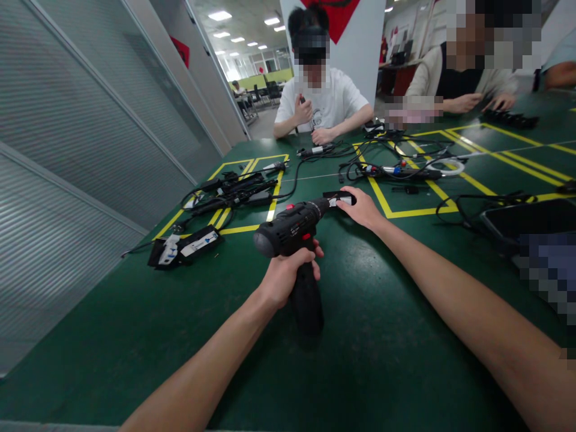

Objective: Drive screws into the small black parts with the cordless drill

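A black cordless drill with red buttons is gripped round its handle by my left hand. Its chuck points away and to the right. Just past the chuck, my right hand is closed on a small black piece with a white label. The drill's front end overlaps that piece in view, and I cannot tell whether they touch. On the left of the table lie two black pieces with white labels, one flat and one crumpled-looking.
Black cables and tools lie in a yellow-taped area at the left. More cables and a tool lie at centre right. A dark case sits at the right edge. Two people sit across the green table.
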Action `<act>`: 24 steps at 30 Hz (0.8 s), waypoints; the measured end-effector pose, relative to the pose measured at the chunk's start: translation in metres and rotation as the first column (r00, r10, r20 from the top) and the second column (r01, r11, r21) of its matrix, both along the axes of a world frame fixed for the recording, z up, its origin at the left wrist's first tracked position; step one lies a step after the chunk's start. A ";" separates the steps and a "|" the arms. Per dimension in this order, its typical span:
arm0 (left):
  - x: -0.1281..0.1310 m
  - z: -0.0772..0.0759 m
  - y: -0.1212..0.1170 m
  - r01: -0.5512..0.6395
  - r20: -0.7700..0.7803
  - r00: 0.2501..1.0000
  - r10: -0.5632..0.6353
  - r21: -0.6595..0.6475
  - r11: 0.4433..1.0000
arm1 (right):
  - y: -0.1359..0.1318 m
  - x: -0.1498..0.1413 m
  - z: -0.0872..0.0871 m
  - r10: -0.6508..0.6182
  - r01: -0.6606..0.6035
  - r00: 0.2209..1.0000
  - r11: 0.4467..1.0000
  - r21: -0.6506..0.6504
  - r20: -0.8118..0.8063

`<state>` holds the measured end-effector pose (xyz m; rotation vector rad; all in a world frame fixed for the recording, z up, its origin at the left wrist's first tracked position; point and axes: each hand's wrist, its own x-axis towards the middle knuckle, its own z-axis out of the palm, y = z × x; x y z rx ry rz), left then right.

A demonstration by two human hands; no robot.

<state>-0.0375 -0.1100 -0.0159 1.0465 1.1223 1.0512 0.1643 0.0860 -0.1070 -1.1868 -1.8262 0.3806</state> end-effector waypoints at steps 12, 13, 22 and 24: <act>-0.001 -0.002 0.001 0.011 -0.012 1.000 -0.011 -0.009 1.000 | 0.000 -0.001 0.000 0.000 0.000 1.000 1.000 -0.012 -0.008; -0.001 -0.003 0.001 0.013 -0.015 1.000 -0.013 -0.009 1.000 | 0.000 -0.001 0.000 0.001 -0.001 1.000 1.000 -0.013 -0.008; -0.002 -0.003 -0.001 0.025 -0.029 0.999 -0.026 -0.013 1.000 | -0.001 -0.002 0.000 0.003 -0.003 1.000 1.000 -0.004 -0.009; -0.002 -0.003 -0.001 0.028 -0.024 0.999 -0.028 -0.009 1.000 | -0.001 -0.001 0.001 0.003 -0.003 1.000 1.000 -0.005 -0.008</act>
